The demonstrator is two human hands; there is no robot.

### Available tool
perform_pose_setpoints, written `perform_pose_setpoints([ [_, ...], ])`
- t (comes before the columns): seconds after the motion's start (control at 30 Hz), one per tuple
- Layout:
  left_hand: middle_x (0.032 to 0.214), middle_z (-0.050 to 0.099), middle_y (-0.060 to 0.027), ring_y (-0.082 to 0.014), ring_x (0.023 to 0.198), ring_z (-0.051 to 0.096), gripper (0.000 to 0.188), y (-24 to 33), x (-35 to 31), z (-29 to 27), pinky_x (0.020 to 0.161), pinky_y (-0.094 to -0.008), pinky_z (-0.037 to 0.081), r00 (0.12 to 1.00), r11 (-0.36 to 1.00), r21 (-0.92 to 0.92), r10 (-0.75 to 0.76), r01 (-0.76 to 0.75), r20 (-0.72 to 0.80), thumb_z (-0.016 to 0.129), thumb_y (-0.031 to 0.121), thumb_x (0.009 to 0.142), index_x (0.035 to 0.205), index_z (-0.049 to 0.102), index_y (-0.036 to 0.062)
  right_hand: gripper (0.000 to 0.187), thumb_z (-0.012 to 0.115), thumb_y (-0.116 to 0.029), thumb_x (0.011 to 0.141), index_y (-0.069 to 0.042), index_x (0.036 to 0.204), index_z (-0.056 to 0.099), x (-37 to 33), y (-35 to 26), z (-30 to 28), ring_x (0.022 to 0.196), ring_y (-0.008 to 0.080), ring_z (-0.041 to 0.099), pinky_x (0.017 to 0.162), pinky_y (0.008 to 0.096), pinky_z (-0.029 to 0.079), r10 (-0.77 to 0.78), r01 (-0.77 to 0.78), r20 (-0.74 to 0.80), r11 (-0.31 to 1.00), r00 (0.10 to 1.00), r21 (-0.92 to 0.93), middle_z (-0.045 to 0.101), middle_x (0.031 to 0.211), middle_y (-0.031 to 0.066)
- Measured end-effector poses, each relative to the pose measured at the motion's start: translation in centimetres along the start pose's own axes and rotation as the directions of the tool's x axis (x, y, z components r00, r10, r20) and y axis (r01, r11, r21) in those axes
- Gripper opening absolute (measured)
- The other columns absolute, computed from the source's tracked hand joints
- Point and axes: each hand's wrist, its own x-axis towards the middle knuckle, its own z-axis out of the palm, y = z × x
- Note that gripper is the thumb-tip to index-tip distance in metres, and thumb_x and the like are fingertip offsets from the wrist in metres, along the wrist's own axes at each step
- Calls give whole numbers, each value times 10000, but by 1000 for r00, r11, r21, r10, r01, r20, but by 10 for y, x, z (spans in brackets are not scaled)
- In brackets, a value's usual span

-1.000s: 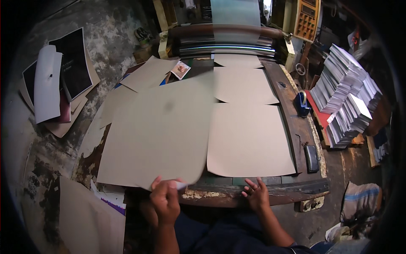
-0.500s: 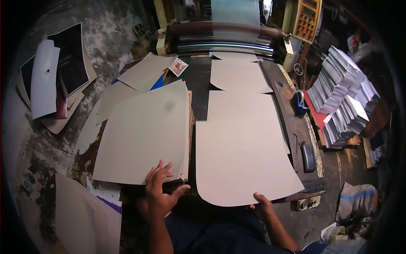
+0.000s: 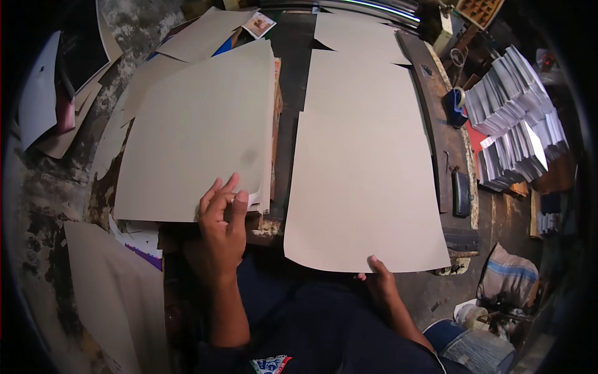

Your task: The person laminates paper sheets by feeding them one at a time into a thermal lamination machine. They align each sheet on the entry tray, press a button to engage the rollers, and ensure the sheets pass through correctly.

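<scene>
A large greyish-beige sheet of card (image 3: 367, 187) is in front of me, its near edge bowed. My right hand (image 3: 381, 277) grips that edge, thumb on top and fingers underneath. On the left lies a stack of similar sheets (image 3: 187, 137), the top one bearing a dark smudge. Over the stack's near right corner is my left hand (image 3: 224, 218), its fingers apart and slightly bent, its thumb beside the corner. That corner curls up a little next to the thumb. Whether the fingertips press on the top sheet is hard to tell.
More sheets (image 3: 355, 37) run in an overlapping line to a machine's rollers (image 3: 374, 9). A dark metal rail (image 3: 430, 118) flanks them, with a tape dispenser (image 3: 456, 107) and a black case (image 3: 461, 194) beyond. Paper stacks (image 3: 511, 93) stand right; a loose board (image 3: 115, 287) leans lower left.
The view has tilted down, so the rollers have nearly left it. My left hand has come onto the stack's corner, thumb drawn in. My right hand still grips the sheet, which now lies straighter.
</scene>
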Motion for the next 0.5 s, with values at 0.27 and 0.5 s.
perform_pose_setpoints([
  [0.27,1237,669,-109,-306,1292,507,294,-1,-2,-9,1061,-424,384,982,968,169,180,-187,54,704,303,893,937,612,27,467,496,-396,999,40,1159,546,-9,-3,-3,890,244,625,776,343,472,22,-2,129,989,991,-149,632,1000,158],
  [0.5,1198,684,-112,-311,1208,589,383,-8,0,-16,1022,-424,431,972,943,235,232,-237,50,733,307,863,1149,686,57,481,485,-433,1001,15,1168,537,6,-10,5,877,258,623,798,383,478,4,2,154,999,988,-40,633,998,171],
])
